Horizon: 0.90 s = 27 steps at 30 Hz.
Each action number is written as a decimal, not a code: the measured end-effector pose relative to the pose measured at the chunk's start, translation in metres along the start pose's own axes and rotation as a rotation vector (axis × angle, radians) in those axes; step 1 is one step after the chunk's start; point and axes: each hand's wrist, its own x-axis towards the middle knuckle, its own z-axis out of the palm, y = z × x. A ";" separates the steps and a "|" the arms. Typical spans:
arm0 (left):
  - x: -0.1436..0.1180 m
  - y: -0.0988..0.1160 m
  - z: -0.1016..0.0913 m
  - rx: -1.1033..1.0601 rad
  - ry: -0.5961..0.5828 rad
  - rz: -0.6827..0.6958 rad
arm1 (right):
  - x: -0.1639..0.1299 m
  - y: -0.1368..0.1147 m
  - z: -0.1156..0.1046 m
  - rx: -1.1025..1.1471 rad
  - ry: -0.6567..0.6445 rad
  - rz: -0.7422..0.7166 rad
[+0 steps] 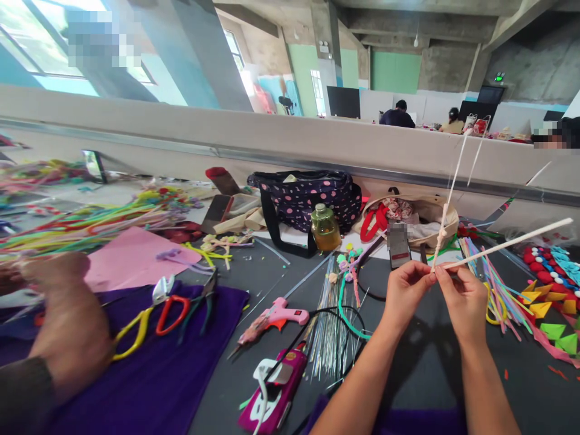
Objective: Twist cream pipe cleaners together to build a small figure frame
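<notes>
— Both forearms come up from the bottom edge. What do the hands hold?

— Left hand (405,289) and right hand (464,299) pinch the white twisted pipe cleaner stems (493,246), above the dark grey table (421,362).

— What lies near?

— Left of them, a pink glue gun (276,317) and thin silver wires (328,329).
</notes>
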 end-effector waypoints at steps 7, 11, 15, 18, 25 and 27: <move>0.000 -0.002 0.000 0.042 -0.034 0.049 | 0.001 -0.005 -0.003 0.001 -0.064 -0.036; -0.001 -0.001 0.002 0.050 -0.051 0.056 | 0.002 -0.008 -0.006 -0.048 -0.075 -0.107; -0.002 0.000 0.003 0.050 -0.052 0.042 | 0.002 -0.009 -0.006 -0.097 -0.084 -0.142; -0.002 0.001 0.004 0.045 -0.053 0.031 | 0.000 -0.007 -0.005 -0.118 -0.079 -0.150; -0.002 0.001 0.003 -0.033 -0.036 -0.007 | -0.003 -0.003 -0.003 -0.191 -0.056 -0.177; -0.001 0.000 0.001 -0.080 -0.074 -0.033 | -0.002 -0.003 -0.005 -0.197 -0.057 -0.170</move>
